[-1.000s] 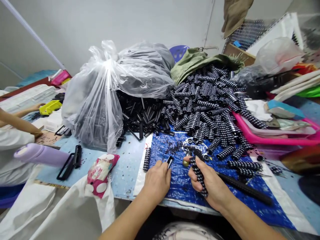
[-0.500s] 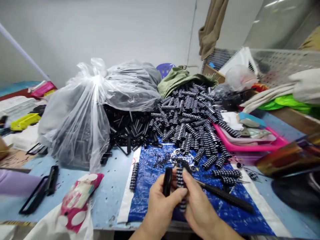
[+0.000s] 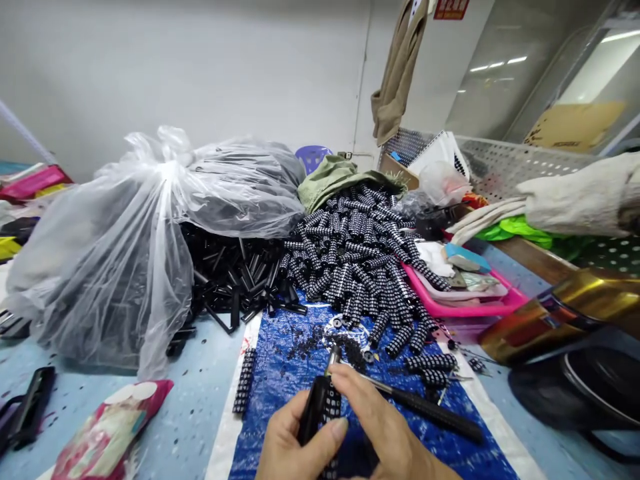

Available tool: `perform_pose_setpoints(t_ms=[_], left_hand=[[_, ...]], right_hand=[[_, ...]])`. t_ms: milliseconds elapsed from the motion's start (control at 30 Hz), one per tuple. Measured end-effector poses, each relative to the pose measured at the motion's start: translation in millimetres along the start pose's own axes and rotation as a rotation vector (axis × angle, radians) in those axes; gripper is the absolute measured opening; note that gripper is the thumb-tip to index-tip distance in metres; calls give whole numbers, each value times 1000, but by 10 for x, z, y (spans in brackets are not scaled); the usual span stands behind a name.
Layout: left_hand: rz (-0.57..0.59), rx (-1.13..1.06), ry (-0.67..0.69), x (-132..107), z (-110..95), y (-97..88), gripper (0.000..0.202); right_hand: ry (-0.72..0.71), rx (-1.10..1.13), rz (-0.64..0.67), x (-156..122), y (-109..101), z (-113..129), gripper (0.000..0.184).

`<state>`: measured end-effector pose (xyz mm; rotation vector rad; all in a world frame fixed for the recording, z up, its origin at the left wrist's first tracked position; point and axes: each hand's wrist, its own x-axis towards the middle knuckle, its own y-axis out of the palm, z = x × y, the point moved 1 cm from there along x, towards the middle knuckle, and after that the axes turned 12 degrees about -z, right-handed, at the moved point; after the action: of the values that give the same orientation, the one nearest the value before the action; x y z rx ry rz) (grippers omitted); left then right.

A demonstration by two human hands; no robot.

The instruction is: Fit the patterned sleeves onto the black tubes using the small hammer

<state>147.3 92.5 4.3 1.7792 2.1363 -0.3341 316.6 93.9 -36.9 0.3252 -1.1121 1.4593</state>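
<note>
Low over a blue sheet (image 3: pixel 280 380), your left hand (image 3: pixel 299 437) curls around a slim black case (image 3: pixel 312 408), its thumb across the lettered cylinder (image 3: pixel 332 403) upright alongside; your right hand (image 3: pixel 387 423), half curled, puts a fingertip to the cylinder's upper end, though its grip cannot be told. A dark-handled tool (image 3: pixel 435 413) slants beyond your right hand, tiny black bits (image 3: pixel 313 343) lie scattered ahead, and heaped patterned cylinders (image 3: pixel 360 267) crowd the surface (image 3: pixel 200 387) behind them, between a bulging plastic bag (image 3: pixel 115 280) and a pink tray (image 3: pixel 470 309), with a black mug (image 3: pixel 575 387) farther right
</note>
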Motion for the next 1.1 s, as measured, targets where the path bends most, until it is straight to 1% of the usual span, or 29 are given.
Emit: perform_pose_setpoints(t_ms=[100,167,200,233,267,333,400,467,533,667,733,767,867,967,1100], left_hand=[[-100,10,-66,-11,54,21,60],[-189,-2,-38,-30,70,27,61],[-210,-22,-3,-41,67,33,59],[-206,-45,30,-52,61,40,56],[-178,-67,57,-62,52,48,54],[-87,-91,70,-78,36,58,50],[-26,-85,-4,-84,37,47,51],[9,-112,-138,-77,49,18,53],[51,-183,-272,-61,53,-15,53],[135,-284,-469,-24,38,-32,46],[146,-332,-538,-12,49,-13,42],[145,-354,-552,-8,62,-1,41],[121,-382,-513,-1,118,21,42],[89,-363,-457,-5,163,12,40],[99,-353,-381,-36,167,-7,41]], right_hand=[[-82,-139,-58,-12,5,3,77],[-122,-198,-81,4,10,41,72],[-135,-220,-94,22,13,65,74],[-151,-237,-117,44,16,89,80],[-164,-249,-143,67,20,110,86],[-177,-269,-195,107,30,136,94],[-186,-275,-210,125,41,136,93],[-189,-256,-189,119,43,115,92],[-166,-218,-133,99,35,81,91],[-106,-168,-41,47,18,27,93],[-103,-181,-48,29,24,17,97],[-106,-191,-58,24,30,15,99],[-144,-211,-92,26,42,27,101],[-152,-223,-95,57,44,65,97],[-109,-228,-104,101,51,154,92]])
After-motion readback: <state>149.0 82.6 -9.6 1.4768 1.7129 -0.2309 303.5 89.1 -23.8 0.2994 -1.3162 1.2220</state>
